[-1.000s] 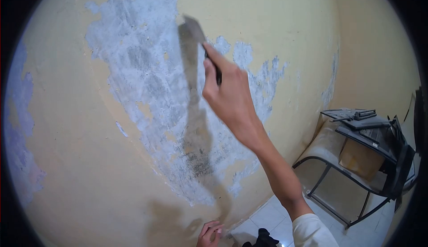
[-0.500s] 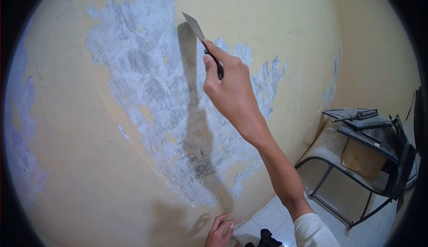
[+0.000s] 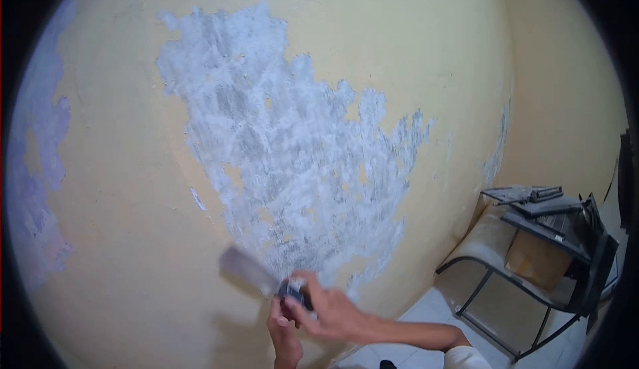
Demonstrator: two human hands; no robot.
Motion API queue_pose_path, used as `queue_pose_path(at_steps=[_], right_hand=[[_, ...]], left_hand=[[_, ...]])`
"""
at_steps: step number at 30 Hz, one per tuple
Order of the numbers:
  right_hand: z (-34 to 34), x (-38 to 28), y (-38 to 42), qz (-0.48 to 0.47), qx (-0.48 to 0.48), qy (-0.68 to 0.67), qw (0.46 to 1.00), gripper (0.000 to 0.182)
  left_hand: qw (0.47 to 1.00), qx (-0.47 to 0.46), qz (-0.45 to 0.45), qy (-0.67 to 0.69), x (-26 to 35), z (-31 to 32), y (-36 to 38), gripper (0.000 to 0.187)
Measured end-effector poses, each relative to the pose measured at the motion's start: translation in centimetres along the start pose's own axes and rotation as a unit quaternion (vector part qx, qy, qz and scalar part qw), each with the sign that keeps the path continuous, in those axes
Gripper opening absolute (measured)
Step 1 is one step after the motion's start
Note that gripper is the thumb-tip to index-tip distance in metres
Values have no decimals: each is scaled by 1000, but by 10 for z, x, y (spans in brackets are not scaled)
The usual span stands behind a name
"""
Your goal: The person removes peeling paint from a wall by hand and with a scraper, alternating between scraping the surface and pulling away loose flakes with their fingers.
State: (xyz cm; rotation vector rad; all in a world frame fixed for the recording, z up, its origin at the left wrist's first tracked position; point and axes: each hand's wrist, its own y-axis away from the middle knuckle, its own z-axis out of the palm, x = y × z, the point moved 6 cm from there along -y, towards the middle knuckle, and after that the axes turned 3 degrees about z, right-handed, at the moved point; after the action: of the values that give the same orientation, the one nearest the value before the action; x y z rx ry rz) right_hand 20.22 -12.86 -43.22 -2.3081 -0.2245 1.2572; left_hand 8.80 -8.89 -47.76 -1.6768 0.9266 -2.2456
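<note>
A putty knife (image 3: 249,269) with a broad metal blade and a dark handle is held low in front of the wall, its blurred blade pointing up and left. My right hand (image 3: 336,312) is closed on the handle from the right. From below, my left hand (image 3: 285,336) meets the same handle, fingers curled against it near the blade; its exact hold is partly hidden. Behind both hands is the yellowish wall (image 3: 140,256), with a large patch of bare grey-white plaster (image 3: 266,129) edged by ragged paint.
At the right, a dark-framed chair (image 3: 482,252) carries a brown board (image 3: 538,259) and several dark, flat parts piled up. White floor tiles (image 3: 426,309) show below. Another peeled patch (image 3: 40,183) is at the far left, and the wall corner lies right.
My right hand has brought the putty knife down from the upper plaster, turning its blade leftward. My left hand has risen leftward to meet the handle. The view has shifted slightly.
</note>
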Motion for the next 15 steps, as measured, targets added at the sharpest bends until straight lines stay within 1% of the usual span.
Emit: queue_pose_path(at_steps=[1, 2, 3, 4, 5, 6, 7, 8, 9, 10, 11, 12, 13, 14, 15], right_hand=[[14, 5, 13, -16, -60, 6, 998, 49], [18, 4, 18, -30, -120, 12, 992, 44], [8, 7, 13, -32, -123, 23, 992, 44], [-10, -2, 4, -121, -108, 44, 986, 37], [-30, -14, -10, -210, -93, 65, 971, 30], [-67, -18, -42, -283, 36, 111, 952, 20], [-108, -27, -77, -313, 214, 223, 898, 22], [-152, -55, -115, -362, 259, 253, 859, 19], [-191, -70, -154, -340, 300, 219, 864, 21], [-217, -89, -182, -379, 353, 226, 825, 24], [-236, -97, -211, -358, 345, 211, 841, 27], [-246, -101, -228, -337, 338, 196, 857, 31], [-251, -102, -232, -344, 339, 200, 852, 31], [-258, -100, -239, -303, 324, 193, 875, 31], [-265, -98, -245, -262, 308, 184, 896, 31]], left_hand=[[1000, 5, 3, 9, 5, 2, 0, 55], [999, 38, -33, -13, 4, -1, -1, 53], [995, 68, -69, -34, 0, -4, -3, 52], [995, 71, -65, -24, -11, -13, 0, 52], [996, 68, -55, 29, -32, -27, 11, 51], [994, 63, -47, 81, -50, -34, 18, 50], [981, 92, -57, 163, -62, -37, 22, 44], [980, 92, -59, 168, -65, -39, 32, 44], [978, 79, -94, 170, -69, -38, 41, 36], [975, 67, -125, 172, -69, -34, 44, 35], [980, 100, -123, 120, -62, -24, 46, 43], [980, 99, -119, 124, -58, -21, 52, 43], [983, 77, -129, 109, -58, -19, 60, 40], [985, 53, -138, 92, -58, -17, 67, 38], [986, 50, -129, 96, -55, -13, 75, 38]])
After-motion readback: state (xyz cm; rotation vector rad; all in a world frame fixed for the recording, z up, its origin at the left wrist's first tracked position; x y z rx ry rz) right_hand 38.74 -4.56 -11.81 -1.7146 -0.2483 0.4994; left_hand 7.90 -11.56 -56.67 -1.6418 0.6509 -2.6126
